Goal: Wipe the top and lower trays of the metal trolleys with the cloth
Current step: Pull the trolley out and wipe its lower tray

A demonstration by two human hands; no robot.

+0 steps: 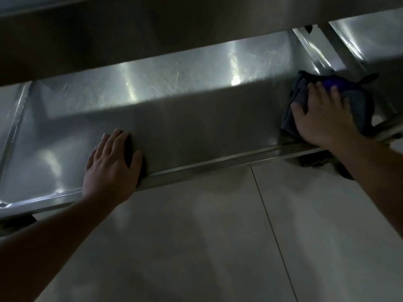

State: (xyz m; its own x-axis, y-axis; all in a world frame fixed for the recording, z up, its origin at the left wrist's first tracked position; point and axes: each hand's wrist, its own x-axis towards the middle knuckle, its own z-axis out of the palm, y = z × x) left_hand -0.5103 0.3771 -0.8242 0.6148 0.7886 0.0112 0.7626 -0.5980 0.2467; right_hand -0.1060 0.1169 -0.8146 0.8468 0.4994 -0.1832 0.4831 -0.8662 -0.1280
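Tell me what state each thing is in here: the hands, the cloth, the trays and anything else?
Left hand: flat, palm down on the lower tray's near edge, holding nothing.
Right hand: spread, pressing on the cloth.
Cloth: dark, bunched, lying at the tray's right end.
Lower tray: bare metal, shiny and scratched, partly in shadow.
Top tray: overhead, only its dark underside visible.
Floor: pale tiles, bare.

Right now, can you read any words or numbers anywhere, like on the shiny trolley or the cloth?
None: no words, numbers or labels show.
Lower tray: bare scratched metal, only light glare.
Cloth under the right hand: dark with a purple patch, no readable tag.
Floor tiles: plain.
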